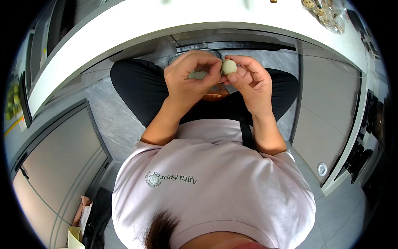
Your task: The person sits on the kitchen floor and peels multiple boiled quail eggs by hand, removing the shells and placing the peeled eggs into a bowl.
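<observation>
A small peeled egg (229,66), likely a quail egg, is pale greenish white and has dark flecks of shell near its top edge. My right hand (253,77) holds it between thumb and fingers, above my lap. At its left side, the thumb and forefinger of my left hand (194,71) pinch a thin bit of speckled shell (222,66). Beneath the hands, partly hidden by them, a clear container (170,59) shows its rim. A brownish-orange thing (214,97) lies lower between my legs; what it is cannot be told.
A white counter (186,18) curves across in front of me. On its right lies a clear plastic bag (326,15) with several speckled eggs. A small brown piece (273,1) sits at the top edge. Cabinet panels (326,93) stand at right, a door (62,140) at left.
</observation>
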Demonstrator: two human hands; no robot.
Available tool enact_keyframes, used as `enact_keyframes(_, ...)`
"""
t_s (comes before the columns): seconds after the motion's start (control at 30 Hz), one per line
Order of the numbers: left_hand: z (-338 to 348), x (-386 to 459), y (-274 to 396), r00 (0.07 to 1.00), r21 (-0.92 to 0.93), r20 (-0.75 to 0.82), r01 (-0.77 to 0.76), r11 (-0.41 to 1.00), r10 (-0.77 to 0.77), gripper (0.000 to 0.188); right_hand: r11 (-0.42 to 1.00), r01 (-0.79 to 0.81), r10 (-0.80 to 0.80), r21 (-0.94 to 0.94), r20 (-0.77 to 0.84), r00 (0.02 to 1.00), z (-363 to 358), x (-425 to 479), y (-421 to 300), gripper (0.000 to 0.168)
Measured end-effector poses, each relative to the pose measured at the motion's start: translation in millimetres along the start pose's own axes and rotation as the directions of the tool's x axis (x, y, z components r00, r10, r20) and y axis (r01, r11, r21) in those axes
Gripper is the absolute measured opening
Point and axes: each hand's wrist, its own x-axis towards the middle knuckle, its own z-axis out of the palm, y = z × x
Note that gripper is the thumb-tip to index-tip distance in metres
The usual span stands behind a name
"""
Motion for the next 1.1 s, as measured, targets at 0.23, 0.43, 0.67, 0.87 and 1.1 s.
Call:
enact_keyframes(0.23,-7,4,-8,0.993,0.064,0.023,0.113,0.992,-0.114,0.014,0.997,-0.078,0.077,0.018,0.027,0.997,-4,0,2,0.036)
enact_keyframes(0.43,-15,3,-18,0.93,0.299,0.209,0.232,0.926,-0.301,0.019,0.952,-0.172,0.164,0.254,0.05,0.985,-16,6,10,0.041)
enact_keyframes(0.67,-9,-11,-43,0.862,0.33,0.34,0.265,0.906,-0.376,0.018,0.932,-0.189,0.174,0.309,0.077,0.982,-25,8,19,0.03)
enact_keyframes(0.87,-7,-5,-31,0.918,0.303,0.338,0.101,0.948,-0.206,0.02,0.937,-0.194,0.199,0.289,0.012,0.98,-25,6,16,0.034)
enact_keyframes(1.1,-13,1,-17,0.921,0.212,0.318,0.163,0.964,-0.226,0.024,0.95,-0.16,0.165,0.268,0.006,0.986,-25,6,16,0.036)
